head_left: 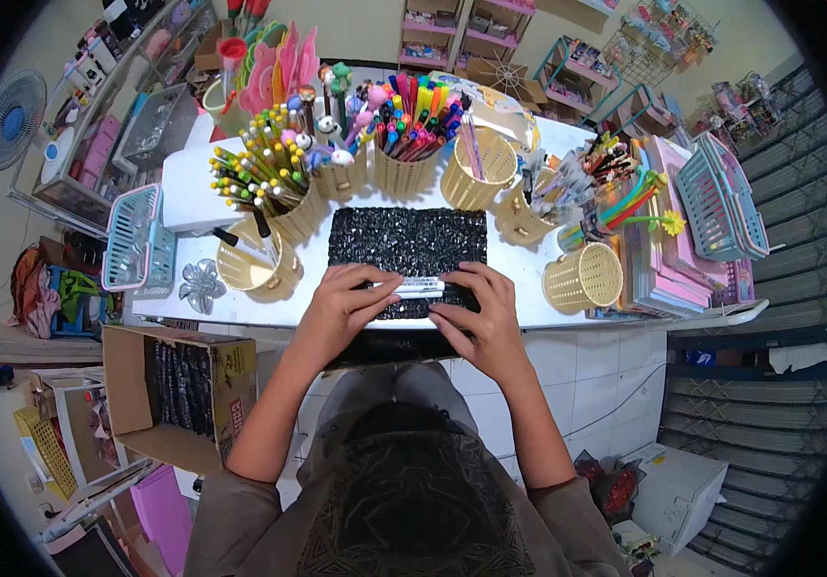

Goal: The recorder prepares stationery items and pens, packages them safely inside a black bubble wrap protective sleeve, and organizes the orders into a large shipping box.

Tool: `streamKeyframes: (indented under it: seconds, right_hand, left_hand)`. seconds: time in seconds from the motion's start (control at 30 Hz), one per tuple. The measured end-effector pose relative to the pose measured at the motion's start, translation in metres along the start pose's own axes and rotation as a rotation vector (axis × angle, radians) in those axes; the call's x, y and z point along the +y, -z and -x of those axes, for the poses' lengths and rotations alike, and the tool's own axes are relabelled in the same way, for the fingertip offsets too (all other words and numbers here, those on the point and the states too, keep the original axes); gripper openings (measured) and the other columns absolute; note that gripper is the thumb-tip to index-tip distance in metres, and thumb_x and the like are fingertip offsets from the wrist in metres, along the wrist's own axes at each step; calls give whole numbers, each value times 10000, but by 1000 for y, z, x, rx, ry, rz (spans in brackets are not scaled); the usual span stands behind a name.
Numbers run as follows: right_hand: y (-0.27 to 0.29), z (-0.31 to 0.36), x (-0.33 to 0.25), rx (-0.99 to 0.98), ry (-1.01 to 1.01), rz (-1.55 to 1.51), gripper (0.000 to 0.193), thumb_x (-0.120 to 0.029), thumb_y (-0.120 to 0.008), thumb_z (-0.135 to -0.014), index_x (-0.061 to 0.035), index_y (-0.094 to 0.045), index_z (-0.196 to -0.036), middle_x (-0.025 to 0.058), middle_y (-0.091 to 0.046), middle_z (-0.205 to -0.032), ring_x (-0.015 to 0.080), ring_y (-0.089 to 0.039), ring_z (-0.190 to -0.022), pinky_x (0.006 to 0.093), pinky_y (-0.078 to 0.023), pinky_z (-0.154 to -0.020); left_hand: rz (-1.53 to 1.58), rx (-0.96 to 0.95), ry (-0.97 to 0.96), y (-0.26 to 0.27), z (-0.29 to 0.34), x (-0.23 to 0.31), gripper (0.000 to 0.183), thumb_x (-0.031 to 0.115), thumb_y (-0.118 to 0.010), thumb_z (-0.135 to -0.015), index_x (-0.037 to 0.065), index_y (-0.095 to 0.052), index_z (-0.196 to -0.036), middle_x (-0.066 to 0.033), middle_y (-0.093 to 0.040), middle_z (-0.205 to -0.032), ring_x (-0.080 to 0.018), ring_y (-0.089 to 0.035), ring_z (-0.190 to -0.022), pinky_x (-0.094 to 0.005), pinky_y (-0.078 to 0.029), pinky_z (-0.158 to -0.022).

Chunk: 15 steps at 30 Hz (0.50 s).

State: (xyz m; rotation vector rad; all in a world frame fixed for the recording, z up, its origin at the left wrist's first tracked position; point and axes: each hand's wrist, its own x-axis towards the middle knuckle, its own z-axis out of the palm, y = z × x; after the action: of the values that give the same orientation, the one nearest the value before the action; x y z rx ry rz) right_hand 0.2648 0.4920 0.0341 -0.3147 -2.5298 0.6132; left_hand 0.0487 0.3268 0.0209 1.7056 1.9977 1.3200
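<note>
A sheet of black bubble wrap point(407, 236) lies on the white table in front of me, its near end hanging past the table's front edge. White markers point(422, 288), seemingly a pair side by side, lie crosswise over the sheet's near part. My left hand point(348, 300) is closed on their left end, fingertips pinched together. At their right end my right hand point(481, 310) has its fingers curled around the tips, thumb below. The fingers hide both ends of the markers.
Woven cream baskets with pencils point(264, 168), colored pens point(418, 115) and markers point(257, 264) ring the sheet. A cream basket point(582, 279) and stacked books point(668, 250) stand right. A silver flower ornament point(202, 285) sits left. Below, a cardboard box point(129, 389) holds black wrap.
</note>
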Motion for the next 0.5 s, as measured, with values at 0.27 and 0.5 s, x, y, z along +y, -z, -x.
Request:
streamKeyframes:
  seconds: [0.27, 0.5]
  right_hand:
    - [-9, 1, -3, 35, -36, 40, 140, -156, -831, -942, -94, -775, -1054, 87, -686, -1337, 338, -586, -1403, 510, -381, -1158]
    - [6, -1, -11, -13, -18, 20, 188, -212, -879, -897, -138, -811, -1056, 66, -699, -1315, 326, -578, -1420, 509, -354, -1167]
  left_hand:
    - [24, 2, 10, -3, 2, -4, 280, 97, -872, -921, 75, -877, -1201, -85, -836, -1150, -261, -767, -1079, -384, -522, -1003]
    - [57, 1, 9, -1, 1, -3, 287, 95, -876, -918, 68, -874, -1203, -90, -836, -1128, -267, -767, -1055, -391, -530, -978]
